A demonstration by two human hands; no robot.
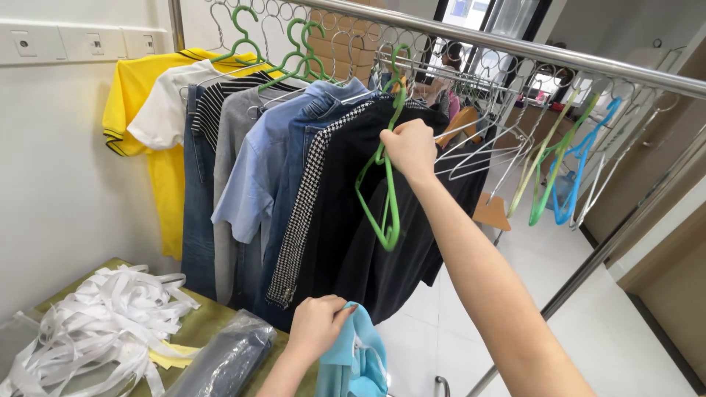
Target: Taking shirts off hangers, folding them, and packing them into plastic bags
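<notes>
My right hand (pixel 409 149) is raised to the clothes rail (pixel 515 48) and grips a green plastic hanger (pixel 387 192) that dangles in front of the black garment (pixel 382 220). Low in the view, my left hand (pixel 318 325) clutches a light blue garment (pixel 356 360) bunched over the table edge. Behind the green hanger hang a houndstooth piece (pixel 303 213), denim (pixel 197 191), a light blue shirt (pixel 254 173), a white tee (pixel 163 110) and a yellow polo (pixel 136 88).
Several empty hangers, white wire, green and blue (pixel 573 176), hang on the rail to the right. A pile of white strips (pixel 103 316) and a grey bagged item (pixel 224 360) lie on the green table (pixel 209 323). White tiled floor (pixel 625 331) spreads below the rail.
</notes>
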